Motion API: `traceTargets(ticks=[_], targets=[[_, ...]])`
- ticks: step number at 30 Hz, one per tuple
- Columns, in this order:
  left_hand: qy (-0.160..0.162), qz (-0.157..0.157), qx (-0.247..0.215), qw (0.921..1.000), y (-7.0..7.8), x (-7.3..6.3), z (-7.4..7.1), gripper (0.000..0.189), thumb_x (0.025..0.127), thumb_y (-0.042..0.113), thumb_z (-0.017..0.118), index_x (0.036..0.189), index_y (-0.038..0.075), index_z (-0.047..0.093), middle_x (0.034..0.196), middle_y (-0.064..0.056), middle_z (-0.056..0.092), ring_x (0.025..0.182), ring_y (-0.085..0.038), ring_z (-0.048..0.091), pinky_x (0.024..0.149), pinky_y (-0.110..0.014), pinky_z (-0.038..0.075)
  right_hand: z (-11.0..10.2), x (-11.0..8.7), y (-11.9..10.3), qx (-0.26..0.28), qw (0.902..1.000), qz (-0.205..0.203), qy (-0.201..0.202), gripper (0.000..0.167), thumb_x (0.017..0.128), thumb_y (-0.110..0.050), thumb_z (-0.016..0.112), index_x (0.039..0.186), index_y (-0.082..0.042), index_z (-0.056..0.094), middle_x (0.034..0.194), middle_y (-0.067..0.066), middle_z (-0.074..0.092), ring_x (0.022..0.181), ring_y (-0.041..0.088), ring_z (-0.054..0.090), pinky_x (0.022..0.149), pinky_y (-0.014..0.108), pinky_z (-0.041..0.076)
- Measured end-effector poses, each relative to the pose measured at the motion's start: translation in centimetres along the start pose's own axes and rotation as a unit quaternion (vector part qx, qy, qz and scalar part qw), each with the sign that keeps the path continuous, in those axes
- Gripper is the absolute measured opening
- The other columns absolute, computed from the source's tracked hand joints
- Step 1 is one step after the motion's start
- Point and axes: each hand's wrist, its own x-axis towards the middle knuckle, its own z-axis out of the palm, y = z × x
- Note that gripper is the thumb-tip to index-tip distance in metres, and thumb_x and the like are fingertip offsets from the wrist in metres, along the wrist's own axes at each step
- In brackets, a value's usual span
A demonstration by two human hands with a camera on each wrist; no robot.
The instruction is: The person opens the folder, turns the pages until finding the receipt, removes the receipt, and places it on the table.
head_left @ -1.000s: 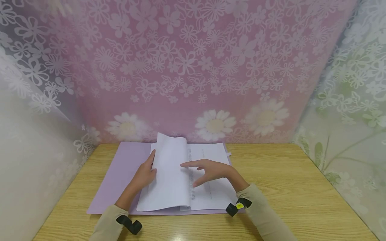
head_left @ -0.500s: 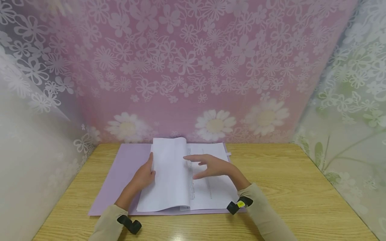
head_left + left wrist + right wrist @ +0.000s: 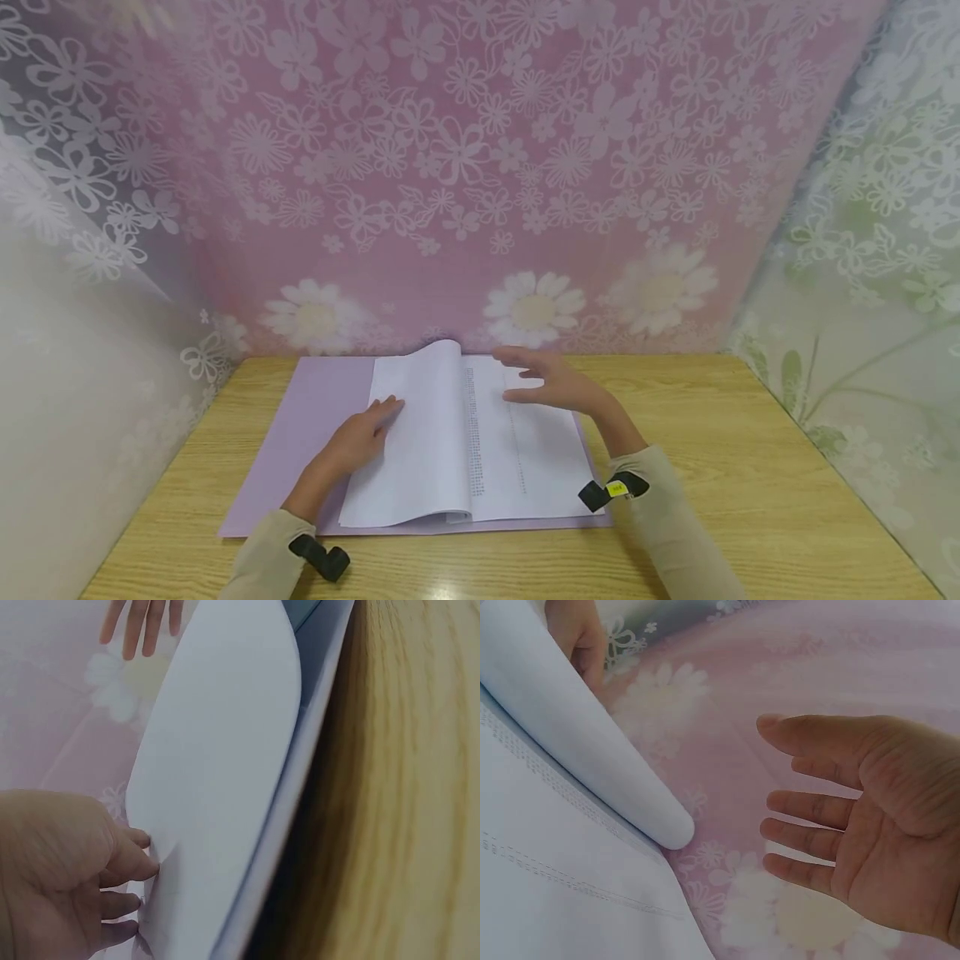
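Note:
A lilac folder [image 3: 315,417] lies open on the table, holding a thick stack of white sheets. Turned sheets [image 3: 420,442] curve over to the left from the spine; the right-hand page [image 3: 540,467] shows columns of small print. My left hand [image 3: 362,437] rests on the left part of the turned sheets, fingers stretched over the paper. In the left wrist view, the fingertips of that left hand [image 3: 60,874] touch the paper near its edge. Above the upper part of the right page hovers my right hand [image 3: 551,379], fingers extended and apart, nothing in them.
The wooden table [image 3: 720,475] runs out to both sides of the folder. Behind it hangs a pink floral backdrop [image 3: 480,167], with pale patterned panels at left and right. Both sleeved wrists wear small black cameras.
The upper left corner of the turned sheet has gone down flat. My left hand has shifted from its edge onto the paper. My right hand has moved up and right, off the fold.

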Motion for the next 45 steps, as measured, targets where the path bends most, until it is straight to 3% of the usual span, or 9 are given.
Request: traceTargets(ticks=[5, 9, 14, 21, 26, 36, 39, 41, 45], targets=[[-0.024, -0.029, -0.007, 0.9992, -0.1, 0.0, -0.1, 0.048, 0.105, 0.016, 0.052, 0.152, 0.005, 0.048, 0.162, -0.016, 0.038, 0.153, -0.042, 0.026, 0.123, -0.061, 0.025, -1.9, -0.7, 1.1, 0.034, 0.9978, 0.027, 0.05, 0.066, 0.1, -0.026, 0.068, 0.158, -0.017, 0.038, 0.163, 0.011, 0.04, 0.148, 0.037, 0.041, 0.117, 0.058, 0.039], [-0.031, -0.028, -0.002, 0.9991, -0.2, -0.1, -0.3, 0.055, 0.103, 0.026, 0.059, 0.152, 0.003, 0.046, 0.162, -0.018, 0.036, 0.153, -0.043, 0.026, 0.121, -0.063, 0.026, -3.2, -1.3, 2.3, 0.067, 0.9929, 0.037, 0.091, 0.06, 0.102, -0.024, 0.063, 0.157, -0.014, 0.04, 0.16, 0.016, 0.043, 0.147, 0.039, 0.043, 0.115, 0.06, 0.039], [-0.029, -0.028, 0.009, 0.9992, -0.4, 0.0, 0.1, 0.057, 0.101, 0.024, 0.064, 0.151, 0.002, 0.047, 0.162, -0.019, 0.037, 0.152, -0.044, 0.027, 0.12, -0.063, 0.028, -4.1, -2.0, 4.0, 0.074, 0.9891, 0.043, 0.12, 0.056, 0.105, -0.019, 0.059, 0.156, -0.009, 0.04, 0.156, 0.024, 0.044, 0.144, 0.044, 0.044, 0.115, 0.062, 0.038], [-0.028, -0.037, 0.019, 0.9987, 0.4, -0.1, 0.3, 0.056, 0.099, 0.022, 0.066, 0.149, 0.001, 0.05, 0.16, -0.02, 0.039, 0.151, -0.043, 0.031, 0.118, -0.063, 0.031, -3.8, -2.3, 7.7, 0.098, 0.9809, 0.075, 0.15, 0.052, 0.106, -0.011, 0.053, 0.154, 0.004, 0.038, 0.152, 0.031, 0.046, 0.142, 0.047, 0.044, 0.117, 0.06, 0.036], [-0.028, -0.037, 0.033, 0.9984, 0.7, -0.2, 0.0, 0.056, 0.1, 0.021, 0.065, 0.149, 0.001, 0.049, 0.16, -0.021, 0.039, 0.151, -0.044, 0.032, 0.118, -0.063, 0.032, -3.3, -1.9, 10.1, 0.114, 0.9767, 0.095, 0.155, 0.052, 0.107, -0.006, 0.049, 0.154, 0.008, 0.034, 0.152, 0.035, 0.043, 0.143, 0.05, 0.042, 0.117, 0.059, 0.036], [-0.025, -0.035, 0.032, 0.9985, 0.2, -0.1, 0.0, 0.057, 0.1, 0.022, 0.065, 0.15, 0.001, 0.048, 0.16, -0.022, 0.038, 0.151, -0.044, 0.031, 0.118, -0.064, 0.031, -2.9, -0.9, 11.5, 0.098, 0.979, 0.101, 0.147, 0.047, 0.104, 0.003, 0.044, 0.148, 0.016, 0.036, 0.15, 0.04, 0.041, 0.141, 0.055, 0.04, 0.116, 0.062, 0.036], [-0.023, -0.035, 0.037, 0.9984, 0.0, 0.0, 0.1, 0.057, 0.1, 0.022, 0.065, 0.15, 0.001, 0.048, 0.16, -0.022, 0.038, 0.151, -0.045, 0.031, 0.117, -0.064, 0.032, -2.9, -0.7, 12.1, 0.062, 0.9825, 0.107, 0.14, 0.049, 0.102, 0.001, 0.044, 0.148, 0.015, 0.038, 0.149, 0.039, 0.042, 0.14, 0.055, 0.041, 0.112, 0.056, 0.045], [-0.021, -0.036, 0.038, 0.9984, -0.1, 0.0, 0.2, 0.057, 0.1, 0.022, 0.065, 0.15, 0.001, 0.048, 0.16, -0.021, 0.038, 0.151, -0.045, 0.032, 0.117, -0.065, 0.032, -2.9, -0.5, 12.5, 0.05, 0.9833, 0.116, 0.131, 0.051, 0.1, -0.001, 0.044, 0.15, 0.012, 0.038, 0.15, 0.038, 0.042, 0.139, 0.054, 0.043, 0.097, 0.05, 0.054], [-0.019, -0.038, 0.035, 0.9985, -0.2, -0.1, 0.3, 0.058, 0.1, 0.022, 0.065, 0.151, 0.002, 0.048, 0.16, -0.021, 0.038, 0.151, -0.044, 0.031, 0.117, -0.064, 0.032, -2.8, -0.1, 12.7, 0.04, 0.984, 0.131, 0.115, 0.053, 0.1, -0.001, 0.045, 0.151, 0.011, 0.037, 0.154, 0.035, 0.039, 0.142, 0.053, 0.04, 0.099, 0.052, 0.053]])
